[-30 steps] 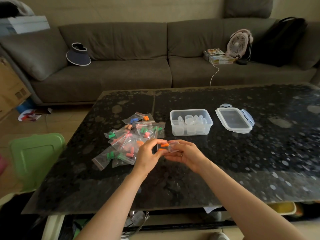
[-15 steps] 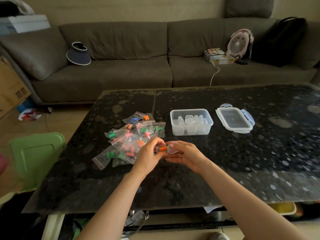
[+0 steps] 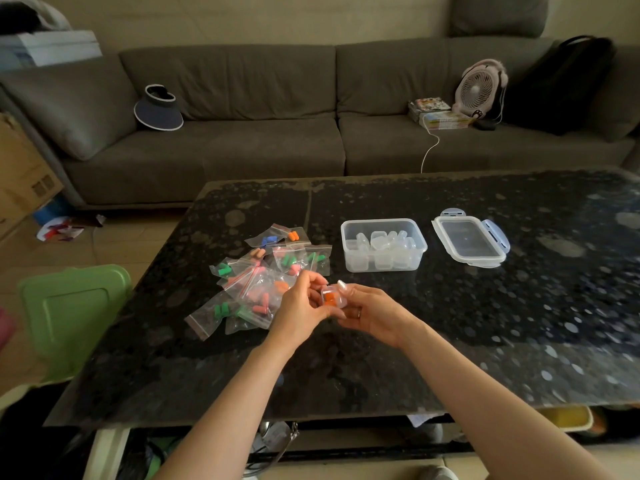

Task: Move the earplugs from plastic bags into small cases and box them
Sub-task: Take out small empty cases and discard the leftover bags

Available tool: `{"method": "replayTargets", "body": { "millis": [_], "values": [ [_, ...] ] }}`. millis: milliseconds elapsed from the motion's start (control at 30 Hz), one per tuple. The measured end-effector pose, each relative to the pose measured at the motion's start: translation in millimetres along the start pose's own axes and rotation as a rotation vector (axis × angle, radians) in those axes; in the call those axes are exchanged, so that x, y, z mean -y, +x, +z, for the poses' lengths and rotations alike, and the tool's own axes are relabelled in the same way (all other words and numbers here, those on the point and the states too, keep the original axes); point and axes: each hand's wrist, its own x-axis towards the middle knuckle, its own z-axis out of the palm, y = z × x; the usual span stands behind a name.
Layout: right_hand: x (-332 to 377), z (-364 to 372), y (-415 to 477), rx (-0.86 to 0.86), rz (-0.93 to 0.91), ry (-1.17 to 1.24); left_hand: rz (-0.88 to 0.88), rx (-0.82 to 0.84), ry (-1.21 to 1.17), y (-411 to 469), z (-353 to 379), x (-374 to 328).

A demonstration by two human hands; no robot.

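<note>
Both my hands hold one small clear case (image 3: 331, 297) with orange earplugs inside, just above the dark table (image 3: 485, 341). My left hand (image 3: 300, 308) pinches its left side and my right hand (image 3: 372, 311) grips its right side, index finger over the top. A heap of small zip bags (image 3: 263, 282) with green, pink, orange and blue earplugs lies left of my hands. Behind them stands a clear plastic box (image 3: 383, 244) holding several empty small cases. Its lid (image 3: 470, 242) lies flat to the right.
A grey sofa (image 3: 242, 143) runs behind the table with a visor hat (image 3: 158, 109), a small fan (image 3: 479, 88), books and a black bag on it. A green plastic stool (image 3: 72, 313) stands at the table's left side.
The orange earplugs that my left hand held at the case's opening now sit inside the case. Both hands have closed in around it and lowered slightly.
</note>
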Motion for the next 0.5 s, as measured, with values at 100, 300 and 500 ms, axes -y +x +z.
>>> {"method": "replayTargets", "body": {
  "millis": [100,300,500],
  "values": [
    [-3.3,1.8,2.8,-0.095,-0.046,-0.057,-0.063,0.037,-0.102,0.5,1.3,-4.5],
    [-2.9,-3.1,3.7,-0.144,-0.101,0.017,-0.294,-0.022,-0.357,1.6,-6.1,-9.1],
    [-4.0,-2.1,4.2,-0.198,-0.085,-0.134,-0.334,0.002,-0.242,2.5,-2.3,-4.8]
  ]
}}
